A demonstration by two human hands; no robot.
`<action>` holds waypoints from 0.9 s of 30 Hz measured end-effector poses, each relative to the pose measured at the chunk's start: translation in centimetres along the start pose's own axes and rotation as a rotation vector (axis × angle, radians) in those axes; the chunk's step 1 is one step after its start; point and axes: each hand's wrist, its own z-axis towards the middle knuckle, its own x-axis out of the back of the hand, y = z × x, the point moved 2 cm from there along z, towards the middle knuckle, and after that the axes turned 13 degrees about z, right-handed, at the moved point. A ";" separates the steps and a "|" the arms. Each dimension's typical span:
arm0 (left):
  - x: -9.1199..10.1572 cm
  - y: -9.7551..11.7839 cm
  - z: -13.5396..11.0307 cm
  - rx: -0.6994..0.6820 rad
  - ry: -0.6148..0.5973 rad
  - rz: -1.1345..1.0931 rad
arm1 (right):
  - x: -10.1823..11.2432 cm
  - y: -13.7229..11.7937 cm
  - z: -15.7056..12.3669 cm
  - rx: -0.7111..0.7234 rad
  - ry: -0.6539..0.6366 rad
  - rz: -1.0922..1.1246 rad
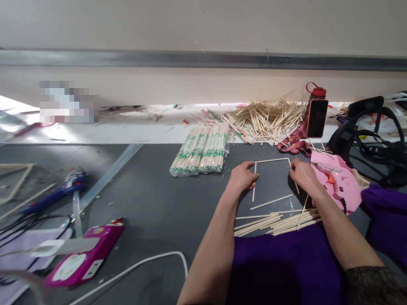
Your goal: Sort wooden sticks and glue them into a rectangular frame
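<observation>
Thin wooden sticks [271, 160] lie on the dark grey table [152, 199] as three sides of a square. My left hand [242, 177] is closed in a pinch on the left upright stick [254, 182]. My right hand [302, 173] has its fingers curled on the right upright stick, next to the top right corner. A loose stick [271, 202] lies slanted below the frame. A row of several more sticks [276, 222] rests near the purple cloth [282, 267] on my lap.
A wrapped pack of chopsticks [202, 154] lies left of the frame, a loose heap of sticks [270, 118] behind it. A pink glue gun [332, 180] sits right of my right hand. A phone [317, 118], a red-capped bottle [316, 92], a black headset [372, 135], a magenta device [84, 258], a blue glue gun [60, 190], a white cable [143, 264].
</observation>
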 end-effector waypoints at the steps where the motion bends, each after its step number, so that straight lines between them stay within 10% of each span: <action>1: 0.0 0.0 0.0 -0.003 0.001 -0.001 | 0.0 0.0 0.0 0.008 0.002 0.000; 13: -0.2 -0.2 0.2 0.006 -0.004 -0.045 | 1.2 -0.8 -1.8 0.082 0.041 -0.017; 20: 1.1 0.0 -0.3 -0.018 0.102 -0.044 | 0.3 -4.3 -5.9 0.528 -0.357 -0.122; 27: 2.3 0.9 -1.4 -0.158 0.201 -0.123 | -1.3 -4.3 -6.4 0.595 -0.357 -0.182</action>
